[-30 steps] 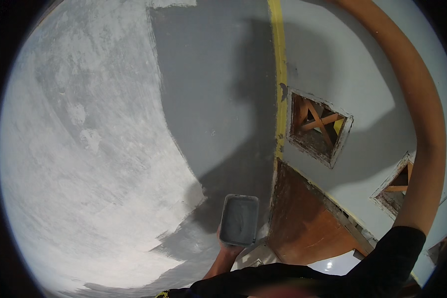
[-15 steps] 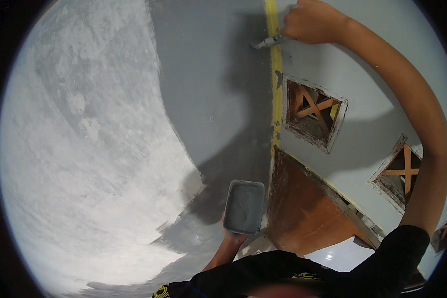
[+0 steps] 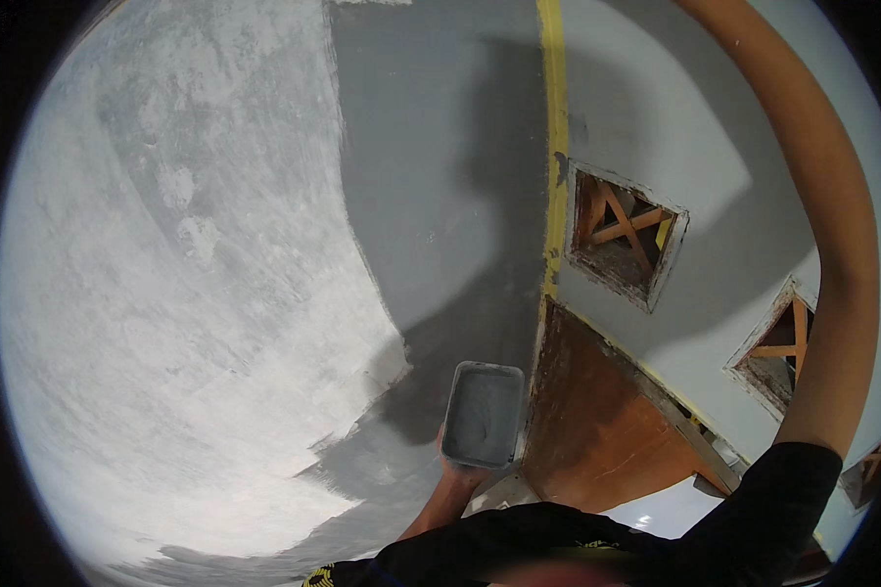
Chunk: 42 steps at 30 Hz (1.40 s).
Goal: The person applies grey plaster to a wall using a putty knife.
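My left hand grips a small rectangular plastic tub from below and at its side, close in front of my body. Grey paint coats the inside of the tub. My right forearm stretches up along the right side and leaves the picture at the top edge, so the hand itself and anything in it are hidden. A dark grey painted band covers the wall beside a vertical strip of yellow tape.
Patchy whitish wall spreads across the left. To the right of the tape, a pale wall has square vent openings with crossed wooden slats. A brown wooden panel stands below them, with a ledge along its sloping edge.
My right hand, which held a brush against the yellow tape, has moved up out of view. The scene has shifted slightly right and down; my left hand still holds the tub.
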Available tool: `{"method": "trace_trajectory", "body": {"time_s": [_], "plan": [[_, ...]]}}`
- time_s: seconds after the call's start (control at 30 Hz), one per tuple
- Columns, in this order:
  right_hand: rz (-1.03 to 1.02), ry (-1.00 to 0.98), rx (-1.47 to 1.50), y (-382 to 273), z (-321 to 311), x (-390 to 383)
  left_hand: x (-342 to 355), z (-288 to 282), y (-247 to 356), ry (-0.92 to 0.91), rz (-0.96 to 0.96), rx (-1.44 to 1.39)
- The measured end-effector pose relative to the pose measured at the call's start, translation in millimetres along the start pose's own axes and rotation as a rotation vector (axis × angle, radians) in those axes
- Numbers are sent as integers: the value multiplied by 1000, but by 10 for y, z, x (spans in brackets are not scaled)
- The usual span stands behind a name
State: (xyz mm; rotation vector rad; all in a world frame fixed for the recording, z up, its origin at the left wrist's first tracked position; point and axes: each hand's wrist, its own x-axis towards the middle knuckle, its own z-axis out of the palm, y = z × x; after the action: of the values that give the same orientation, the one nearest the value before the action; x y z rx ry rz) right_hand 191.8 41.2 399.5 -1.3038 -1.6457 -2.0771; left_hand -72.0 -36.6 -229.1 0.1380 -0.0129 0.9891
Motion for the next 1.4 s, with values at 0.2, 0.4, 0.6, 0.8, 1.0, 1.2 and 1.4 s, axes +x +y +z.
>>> {"method": "trace_trajectory", "body": {"time_s": [0.2,0.4,0.6,0.8,1.0,1.2,1.4], "plan": [[-286,-330,139,-656,-17,-508,-64,-10,1,89,86,-19],[-519,-86,151,-1042,228,-1157,-107,-109,41,123,34,-85],[-509,-119,31,-659,74,-898,-101,-97,24,102,22,-50],[-210,-116,19,-306,-86,-272,-121,83,-8,21,81,0],[-10,67,-31,-208,106,39,-178,-151,69,129,148,-19],[98,223,7,-227,180,276,-199,-119,30,155,155,-2],[200,264,-6,-313,207,301,-242,59,-43,13,81,-50]]}}
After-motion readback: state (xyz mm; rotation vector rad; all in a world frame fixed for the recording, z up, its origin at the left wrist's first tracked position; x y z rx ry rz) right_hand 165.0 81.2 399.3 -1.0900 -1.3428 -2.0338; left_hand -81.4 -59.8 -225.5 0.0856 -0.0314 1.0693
